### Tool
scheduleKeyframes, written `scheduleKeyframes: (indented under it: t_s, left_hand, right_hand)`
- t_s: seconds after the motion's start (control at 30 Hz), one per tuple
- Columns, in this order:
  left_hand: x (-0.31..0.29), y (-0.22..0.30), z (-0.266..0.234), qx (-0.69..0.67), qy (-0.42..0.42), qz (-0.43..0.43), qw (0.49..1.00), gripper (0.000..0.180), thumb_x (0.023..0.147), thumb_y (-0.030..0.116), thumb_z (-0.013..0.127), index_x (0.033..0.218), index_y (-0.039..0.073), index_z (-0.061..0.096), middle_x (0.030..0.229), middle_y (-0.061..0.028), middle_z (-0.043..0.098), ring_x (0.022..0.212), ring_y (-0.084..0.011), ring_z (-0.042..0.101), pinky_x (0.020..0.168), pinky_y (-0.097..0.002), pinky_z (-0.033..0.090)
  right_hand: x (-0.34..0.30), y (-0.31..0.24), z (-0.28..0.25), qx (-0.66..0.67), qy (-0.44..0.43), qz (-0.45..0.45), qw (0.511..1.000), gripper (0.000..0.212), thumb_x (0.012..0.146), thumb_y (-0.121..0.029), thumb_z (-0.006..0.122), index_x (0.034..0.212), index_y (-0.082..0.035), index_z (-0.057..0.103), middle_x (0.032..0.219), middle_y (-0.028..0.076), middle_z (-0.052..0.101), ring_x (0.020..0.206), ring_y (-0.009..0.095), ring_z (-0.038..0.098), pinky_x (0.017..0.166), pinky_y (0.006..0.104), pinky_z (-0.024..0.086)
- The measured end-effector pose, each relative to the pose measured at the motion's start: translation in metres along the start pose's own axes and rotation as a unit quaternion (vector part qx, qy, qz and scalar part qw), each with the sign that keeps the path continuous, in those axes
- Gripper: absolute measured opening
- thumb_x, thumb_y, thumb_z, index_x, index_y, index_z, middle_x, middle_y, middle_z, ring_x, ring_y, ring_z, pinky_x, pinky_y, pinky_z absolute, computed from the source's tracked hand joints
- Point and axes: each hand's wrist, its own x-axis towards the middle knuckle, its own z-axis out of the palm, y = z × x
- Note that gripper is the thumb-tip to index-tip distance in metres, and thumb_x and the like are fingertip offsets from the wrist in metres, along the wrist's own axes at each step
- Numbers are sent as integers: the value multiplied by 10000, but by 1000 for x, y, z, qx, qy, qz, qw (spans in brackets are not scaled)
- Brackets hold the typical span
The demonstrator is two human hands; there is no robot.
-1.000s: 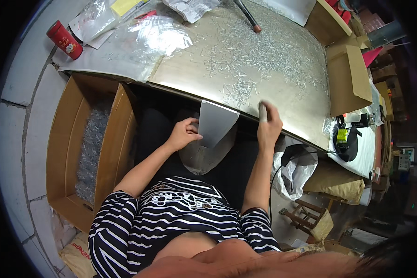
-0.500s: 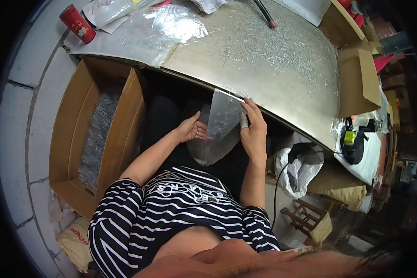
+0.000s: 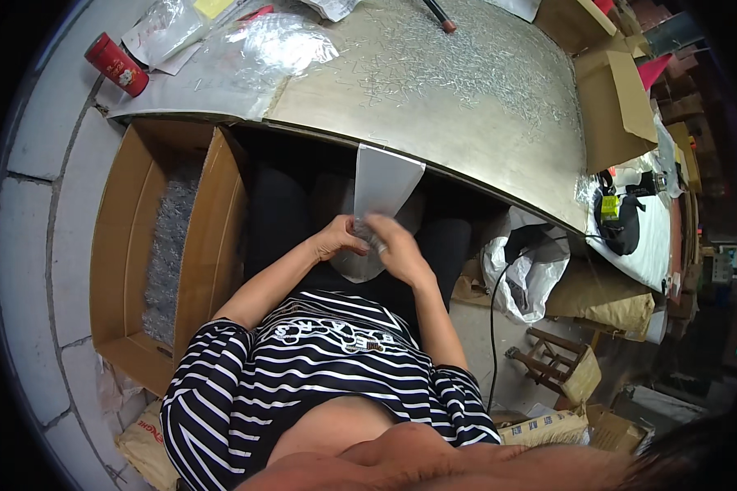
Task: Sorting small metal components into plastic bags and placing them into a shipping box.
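Note:
A pale tapering sheet or chute (image 3: 387, 182) hangs from the table's front edge into the space above my lap. Both hands meet at its lower end. My left hand (image 3: 336, 238) has its fingers curled around the left side of a small greyish bundle, whose kind I cannot make out. From the right, my right hand (image 3: 400, 252) reaches over the same spot, its fingers smeared by motion. Below the hands, a grey, smooth-looking curved piece (image 3: 357, 268) lies between my legs. Many small thin metal pieces (image 3: 499, 78) are scattered over the metal tabletop (image 3: 458, 135).
At my left stands an open cardboard box (image 3: 205, 237) with a heap of small shiny pieces (image 3: 172, 254). A red can (image 3: 116, 65) lies at the table's far left. On the right are a cardboard flap box (image 3: 618, 114), a white sack (image 3: 520, 282) and a small wooden stool (image 3: 553, 360).
My right hand has moved from the table edge down and left to my left hand. The small pieces seen on the chute before no longer show there. The view has shifted slightly.

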Motion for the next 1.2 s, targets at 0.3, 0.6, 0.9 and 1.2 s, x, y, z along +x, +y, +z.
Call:
scheduleKeyframes:
  t_s: [0.3,0.6,0.9,1.2]
  left_hand:
    - [-25,7,12,-2,-21,-35,999,551,700,-51,729,1229,-36,574,1107,-97,672,956,-171,662,817,-289,556]
    - [-5,25,20,21,-4,11,1000,389,775,-18,685,1157,-50,619,1028,-81,693,910,-146,667,806,-288,554]
    - [-12,53,38,57,4,22,998,439,962,296,552,1216,-62,557,1164,-209,649,1019,-272,674,766,-293,561]
    - [-10,50,38,92,6,-36,995,350,941,203,569,1180,-52,589,1129,-194,663,983,-249,679,801,-301,550]
  right_hand:
    - [7,7,-17,71,46,117,990,305,848,-60,580,1141,10,630,1062,215,664,1000,347,647,865,377,503]
    - [1,19,-25,80,40,109,990,401,779,-184,723,1138,-18,653,1035,159,684,950,296,666,843,352,517]
    - [11,30,-120,177,201,78,960,78,822,-71,681,865,-9,702,789,43,690,759,111,619,674,271,488]
    - [-38,196,-305,-409,566,184,692,245,737,39,499,931,-24,635,863,201,641,842,404,607,745,461,477]
